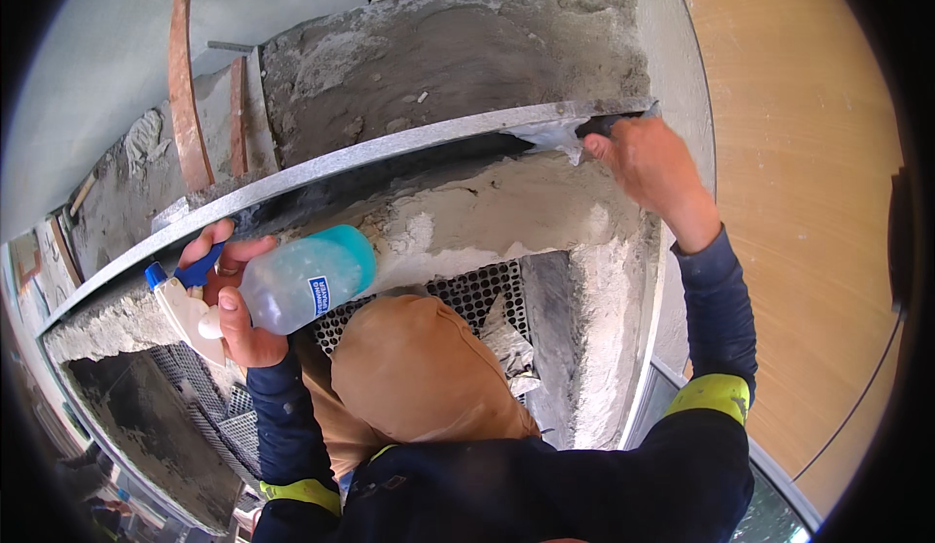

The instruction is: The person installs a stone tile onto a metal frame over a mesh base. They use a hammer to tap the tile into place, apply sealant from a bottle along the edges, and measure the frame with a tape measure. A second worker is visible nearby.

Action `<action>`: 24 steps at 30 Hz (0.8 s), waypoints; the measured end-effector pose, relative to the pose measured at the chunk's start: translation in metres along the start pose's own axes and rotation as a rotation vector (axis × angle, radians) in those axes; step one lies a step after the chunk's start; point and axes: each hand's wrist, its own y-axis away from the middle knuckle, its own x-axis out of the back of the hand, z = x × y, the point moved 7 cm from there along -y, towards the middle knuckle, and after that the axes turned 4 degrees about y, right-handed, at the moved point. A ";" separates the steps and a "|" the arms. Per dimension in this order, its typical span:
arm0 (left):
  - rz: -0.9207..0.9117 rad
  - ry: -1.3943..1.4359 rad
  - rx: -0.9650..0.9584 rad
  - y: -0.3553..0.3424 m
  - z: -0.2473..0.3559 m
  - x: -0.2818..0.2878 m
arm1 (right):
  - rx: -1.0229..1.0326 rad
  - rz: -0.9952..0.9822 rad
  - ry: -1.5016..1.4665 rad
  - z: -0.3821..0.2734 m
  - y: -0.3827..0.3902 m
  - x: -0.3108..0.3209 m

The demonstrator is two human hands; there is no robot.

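My left hand [239,299] is wrapped round the neck of a spray bottle [310,280], tilted on its side. The bottle is clear plastic with turquoise liquid at its base, a white spray head and a blue trigger. At the far right, my right hand [654,168] is closed in a fist near the end of a long metal strip [390,147]. A dark piece shows at its fingertips; what it is I cannot tell. Beside it lies a crumpled whitish translucent sheet [555,139], under the strip's edge. Grey mortar [487,202] lies along the near side of the strip.
Wooden slats [185,85] stand against the mortar wall at the far left. Below my knee [419,368] is a black perforated mesh [482,295] framed by rough concrete. A wood-toned panel [799,183] runs along the right, with a dark cable [857,402] hanging by it.
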 end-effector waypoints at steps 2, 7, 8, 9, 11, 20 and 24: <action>0.003 0.019 0.024 0.000 -0.002 0.000 | 0.098 0.061 -0.009 0.007 -0.005 -0.031; 0.017 0.082 0.089 0.001 -0.009 0.010 | 0.140 -0.060 -0.175 -0.001 -0.019 -0.063; 0.015 0.114 0.094 0.002 -0.010 0.012 | 0.180 -0.056 -0.154 -0.001 -0.017 -0.056; 0.026 0.126 0.092 0.004 -0.012 0.017 | 0.227 -0.060 -0.128 -0.006 -0.017 -0.047; 0.068 0.148 0.088 0.007 -0.020 0.024 | 0.284 0.019 0.020 -0.031 -0.008 -0.025; 0.009 0.183 0.155 0.004 -0.020 0.029 | 0.505 -0.412 0.474 -0.070 -0.028 -0.030; -0.027 0.269 0.145 0.006 -0.026 0.034 | 0.481 -0.562 0.469 -0.074 -0.038 -0.048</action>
